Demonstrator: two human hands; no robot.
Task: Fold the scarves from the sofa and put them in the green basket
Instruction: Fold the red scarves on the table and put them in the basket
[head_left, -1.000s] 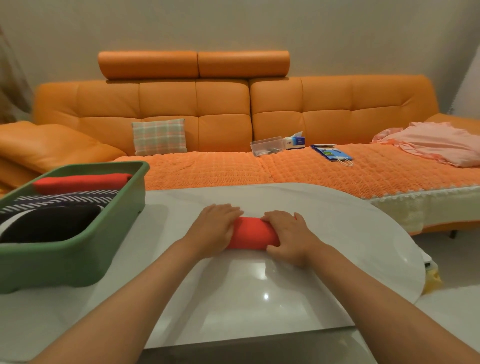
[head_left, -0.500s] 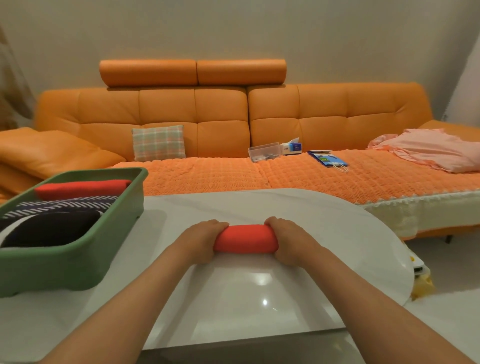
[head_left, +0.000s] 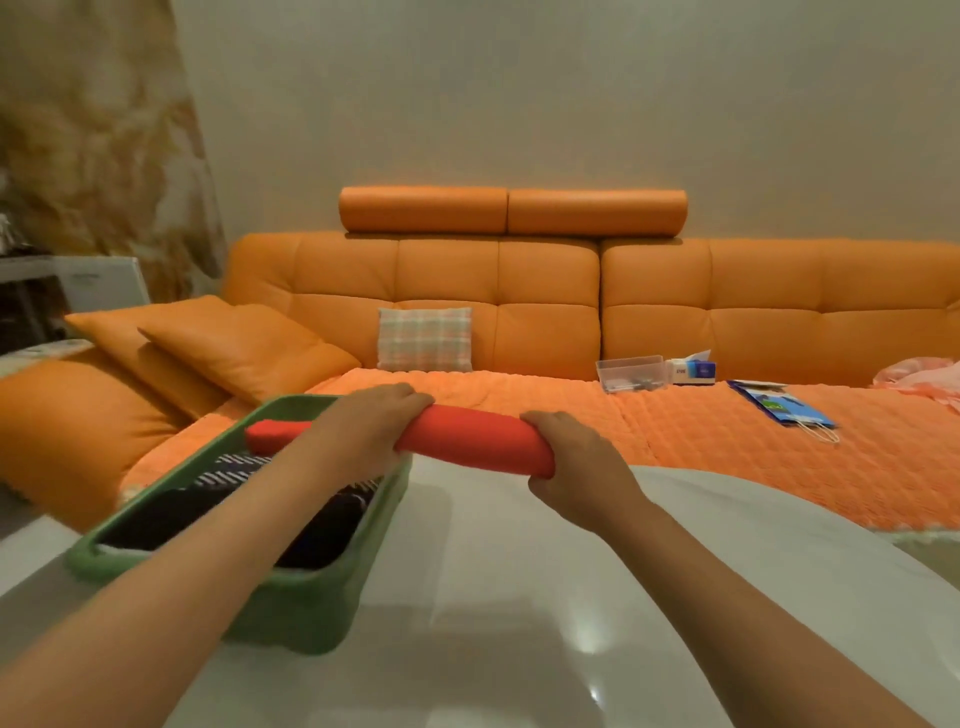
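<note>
Held scarf: a red scarf (head_left: 475, 441) folded into a thick, smooth bar with rounded ends; it lies crosswise, its right end a little lower.
Where it is: in the air over the far part of the white table (head_left: 519, 597), its left end just at the right rim of the green basket (head_left: 306, 608).
Left hand (head_left: 363, 426): fingers curled over the top of the scarf's left end, gripping it; the forearm crosses above the basket.
Right hand (head_left: 576, 462): wrapped round the scarf's right end, knuckles up, thumb hidden.
Basket: stands on the left of the table, near the sofa (head_left: 519, 312).
Scarves in the basket: three show, namely one red roll (head_left: 275, 434) at the far end, one black-and-white striped scarf (head_left: 228, 467) next to it, and one black scarf (head_left: 171, 519) nearest; the arm hides part of them.
Red scarves counted: two, one held and one in the basket.
On the sofa seat: one plaid cushion (head_left: 425, 339), one clear box (head_left: 631, 372), one tissue box (head_left: 693, 370) just beside it, one blue bag (head_left: 784, 410), one pink cloth (head_left: 919, 382) at the right edge.
Loose orange cushions (head_left: 244, 348): two, stacked at the left.
</note>
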